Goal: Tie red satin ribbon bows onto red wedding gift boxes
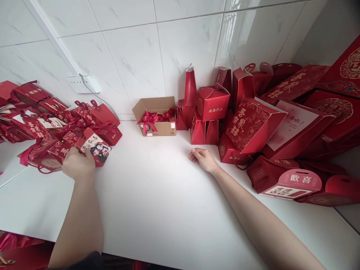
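My left hand (78, 163) is closed on a small red gift box (101, 152) printed with a cartoon couple and white characters. That box is among a pile of red gift boxes (53, 148) with dark red ribbons, at the left of the white table. Some of my left fingers are hidden behind the hand. My right hand (204, 158) rests low over the table, its fingers curled together and nothing visible in them. It is just in front of red boxes (197, 131) standing near the wall.
A small open cardboard box (160, 129) holding red ribbons (150, 118) stands by the tiled wall. Many red boxes are stacked at the right, including a big patterned one (243, 122) and one with a rounded pink flap (300, 180). A wall socket (83, 84) has a cable.
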